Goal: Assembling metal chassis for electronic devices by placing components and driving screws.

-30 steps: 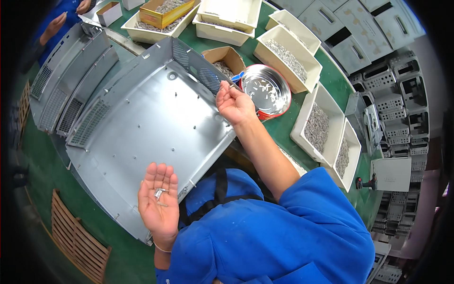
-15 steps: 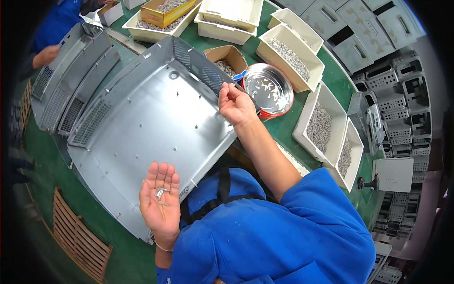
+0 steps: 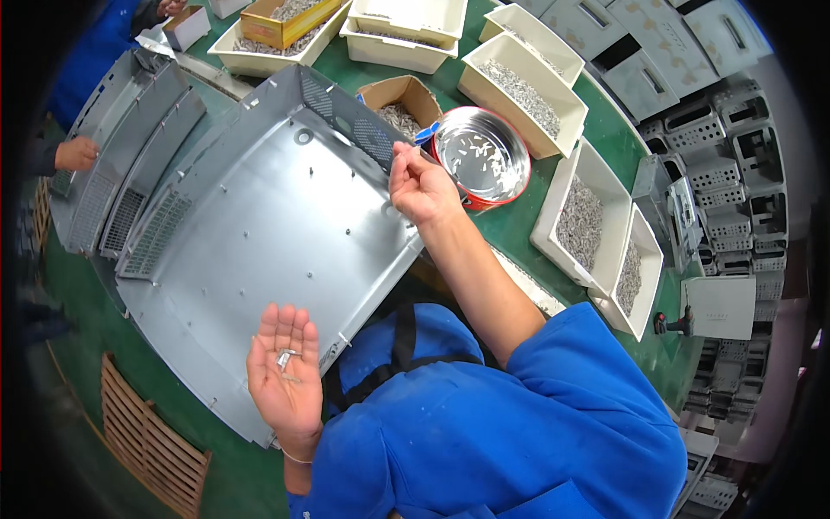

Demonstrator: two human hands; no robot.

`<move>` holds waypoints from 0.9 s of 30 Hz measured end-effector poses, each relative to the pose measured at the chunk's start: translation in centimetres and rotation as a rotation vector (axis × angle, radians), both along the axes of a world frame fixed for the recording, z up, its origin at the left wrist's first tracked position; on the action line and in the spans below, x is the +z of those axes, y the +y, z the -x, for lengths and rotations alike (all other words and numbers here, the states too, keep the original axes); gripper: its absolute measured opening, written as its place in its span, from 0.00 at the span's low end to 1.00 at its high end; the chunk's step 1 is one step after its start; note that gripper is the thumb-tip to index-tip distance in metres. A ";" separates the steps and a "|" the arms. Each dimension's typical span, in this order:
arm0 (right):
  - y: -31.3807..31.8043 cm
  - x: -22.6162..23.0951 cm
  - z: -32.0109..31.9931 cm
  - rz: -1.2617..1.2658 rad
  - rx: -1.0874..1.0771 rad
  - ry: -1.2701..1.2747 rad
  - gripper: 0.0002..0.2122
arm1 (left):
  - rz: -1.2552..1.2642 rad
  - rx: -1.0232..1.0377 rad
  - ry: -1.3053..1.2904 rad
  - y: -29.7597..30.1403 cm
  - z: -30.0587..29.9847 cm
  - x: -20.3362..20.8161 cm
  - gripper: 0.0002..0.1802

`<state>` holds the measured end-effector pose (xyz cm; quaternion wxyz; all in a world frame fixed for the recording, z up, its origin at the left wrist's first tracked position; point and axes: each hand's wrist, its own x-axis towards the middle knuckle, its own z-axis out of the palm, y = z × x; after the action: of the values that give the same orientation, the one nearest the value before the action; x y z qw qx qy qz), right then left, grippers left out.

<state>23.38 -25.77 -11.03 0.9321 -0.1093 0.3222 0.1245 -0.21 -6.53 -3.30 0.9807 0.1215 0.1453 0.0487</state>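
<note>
My left hand (image 3: 290,402) is palm up with its fingers stretched out, low over the near edge of a large grey sheet-metal panel (image 3: 277,233). A few small silvery pieces (image 3: 286,357) lie loose on that palm. At the panel's raised, perforated right side, my right hand (image 3: 428,192) has its fingers pinched together. Whatever is between those fingertips is too small to make out. Just right of that hand sits a round metal tin (image 3: 481,156) with a red rim, holding scattered small pale pieces. Small studs stand up from the panel's surface.
A cardboard box (image 3: 402,95) and several cream bins, such as one bin (image 3: 581,216), hold small metal parts. A cordless drill (image 3: 674,322) lies at the right. A co-worker's hand (image 3: 78,154) touches stacked metal panels (image 3: 130,164). A wooden slatted pallet (image 3: 147,432) is lower left.
The whole view has shifted slightly, so bins and panel appear a little further left and up. The co-worker's hand has moved down beside the stacked panels. My hands keep nearly the same poses.
</note>
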 end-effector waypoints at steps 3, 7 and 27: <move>0.8 3.4 0.5 0.027 0.031 -0.053 0.08 | 0.027 0.040 0.022 -0.1 0.3 -0.1 0.23; 1.5 5.9 3.6 0.056 0.368 -0.232 0.07 | 0.089 0.041 0.062 -0.3 -0.5 0.7 0.26; 10.0 10.7 11.6 1.320 1.180 -1.931 0.09 | 0.116 0.167 0.135 -0.6 -1.0 0.8 0.28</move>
<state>11.80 -15.78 -0.30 0.3622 -0.7108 -0.5677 0.2030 0.84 -7.08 -2.47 0.9666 0.0548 0.2233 0.1133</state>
